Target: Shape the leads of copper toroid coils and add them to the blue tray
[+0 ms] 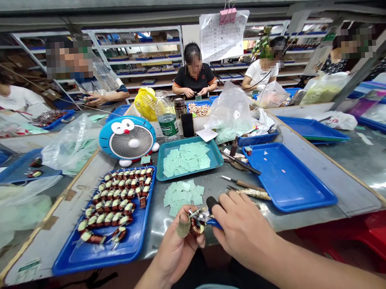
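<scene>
Near the front edge of the bench, my left hand [179, 244] grips a small copper-wound toroidal coil [196, 227] between thumb and fingers. A worn cover wraps the left thumb. My right hand [238, 217] is closed around blue-handled pliers [211, 220], a dark cover on one finger. The jaws of the pliers meet the top of the coil, by its wire ends; the exact contact is too small to make out. Just beyond lies a loose pile of pale green sheets [184, 195]. Rows of similar coils fill much of the blue tray [138, 246] at left.
A teal tray [164, 172] of green sheets stands behind the pile. To the right are a blue tray [292, 178] and several hand tools [247, 185]. A cartoon-faced fan [128, 139], a water bottle [168, 122] and a phone [187, 125] line the back. Several people sit opposite.
</scene>
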The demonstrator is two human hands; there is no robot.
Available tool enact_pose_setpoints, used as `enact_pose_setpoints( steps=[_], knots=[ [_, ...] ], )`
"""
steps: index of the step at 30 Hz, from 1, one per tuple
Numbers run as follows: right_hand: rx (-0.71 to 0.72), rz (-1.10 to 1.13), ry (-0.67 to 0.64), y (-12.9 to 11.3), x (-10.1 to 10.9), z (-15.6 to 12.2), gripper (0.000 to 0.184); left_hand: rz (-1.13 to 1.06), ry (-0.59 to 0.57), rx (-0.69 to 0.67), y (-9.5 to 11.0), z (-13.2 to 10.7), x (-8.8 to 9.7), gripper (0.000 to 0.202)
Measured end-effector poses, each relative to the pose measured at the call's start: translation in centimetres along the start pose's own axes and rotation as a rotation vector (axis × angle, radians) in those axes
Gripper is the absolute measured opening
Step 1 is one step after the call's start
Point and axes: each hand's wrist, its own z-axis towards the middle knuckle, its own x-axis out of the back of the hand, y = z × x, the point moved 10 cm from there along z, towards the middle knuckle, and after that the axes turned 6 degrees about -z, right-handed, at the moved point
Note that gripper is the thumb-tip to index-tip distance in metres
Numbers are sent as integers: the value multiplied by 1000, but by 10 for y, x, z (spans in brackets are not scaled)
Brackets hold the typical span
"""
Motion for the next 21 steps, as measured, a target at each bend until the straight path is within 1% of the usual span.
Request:
enact_pose_setpoints(
  steps=[5,7,9,11,14,16,18,19,21],
  knots=[
    [50,20,70,3,-1,-4,20,5,-1,20,-6,1,3,46],
    [-20,99,100,13,-4,-9,16,7,13,17,-8,2,6,45],
    [-145,236,127,22,-12,-18,13,30,55,4,-9,3,10,45],
    [-250,415,133,23,-25,-30,16,59,100,-10,-10,4,13,44],
    [-287,674,118,6,-45,-44,13,136,143,-42,-10,5,12,43],
    [-333,801,121,0,-56,-49,23,265,176,-90,-6,3,10,44],
    [-477,947,100,6,-71,-53,29,405,194,-139,0,0,9,47],
    [-577,1042,75,12,-80,-56,33,458,192,-160,3,-2,9,49],
    [-772,1265,11,20,-99,-63,45,551,176,-202,9,-6,9,52]
  ],
)
